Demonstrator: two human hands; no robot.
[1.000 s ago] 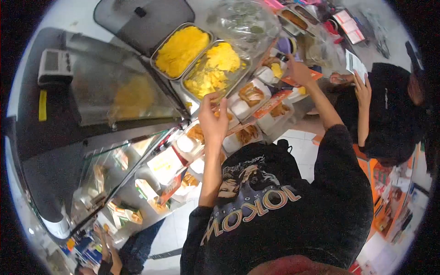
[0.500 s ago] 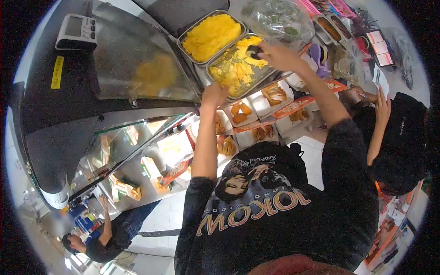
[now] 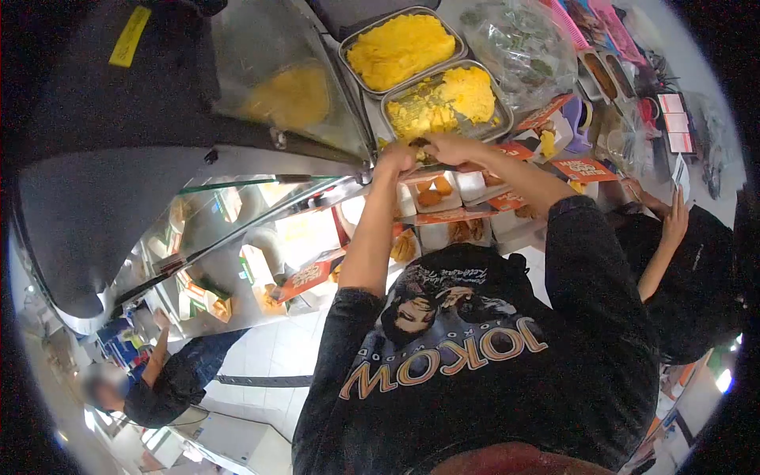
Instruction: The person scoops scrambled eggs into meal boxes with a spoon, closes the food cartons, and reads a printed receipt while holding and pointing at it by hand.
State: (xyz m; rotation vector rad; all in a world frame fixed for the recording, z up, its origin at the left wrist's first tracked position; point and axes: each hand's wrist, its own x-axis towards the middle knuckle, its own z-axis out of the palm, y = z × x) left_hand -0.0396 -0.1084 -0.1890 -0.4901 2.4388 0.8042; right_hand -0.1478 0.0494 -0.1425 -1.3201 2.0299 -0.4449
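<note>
My right hand is closed on a dark, rounded scoop-like tool just off the near edge of a metal tray. That metal tray holds scrambled-egg-like yellow food, with part of its bottom scraped bare. Close against the tool's other side is my left hand, its fingers curled; what they grip is hidden. Below both hands stands an open box with golden fried pieces in it.
Behind the scraped tray sits a fuller tray of yellow food. A clear bag of greens lies to its right. Left is a dark glass-fronted cabinet. One co-worker stands at right holding paper; another person is at lower left.
My right hand has come from over the yellow food down to my left hand, bringing the dark tool. The egg now lies more heaped at the tray's right. My view has shifted.
</note>
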